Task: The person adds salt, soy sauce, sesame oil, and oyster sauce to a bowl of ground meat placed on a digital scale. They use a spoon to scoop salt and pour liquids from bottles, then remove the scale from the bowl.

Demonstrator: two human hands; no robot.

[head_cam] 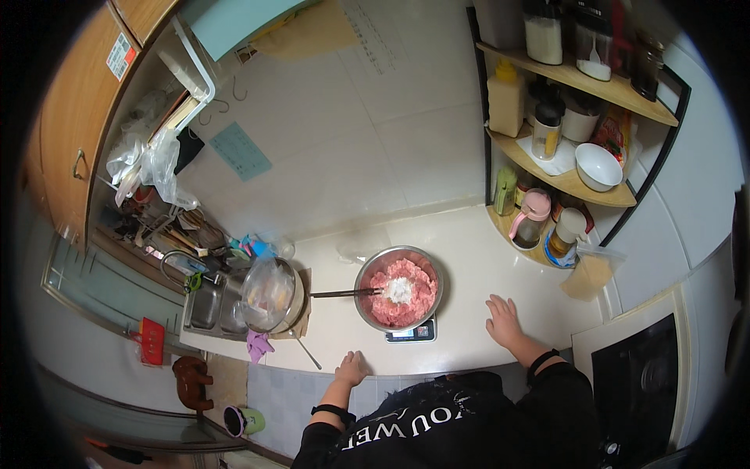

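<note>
A stainless steel bowl [364,309] stands on a digital kitchen scale [426,332] on the white countertop. Pink minced meat [419,278] fills it, with a heap of white powder [400,290] in the middle. A pair of dark chopsticks [334,294] lies across the left rim, tips in the meat and handles jutting left. My left hand [351,369] is at the counter's front edge, below and left of the bowl, holding nothing. To the right of the bowl, my right hand [503,322] rests over the countertop with its fingers apart and nothing in it.
Left of the chopsticks, a large bowl with a plastic bag [266,287] sits beside the sink [205,308]. A metal spoon [307,352] and purple cloth [258,346] lie nearby. At right stand a corner shelf [586,76] of jars and a bag of tan crumbs [589,275].
</note>
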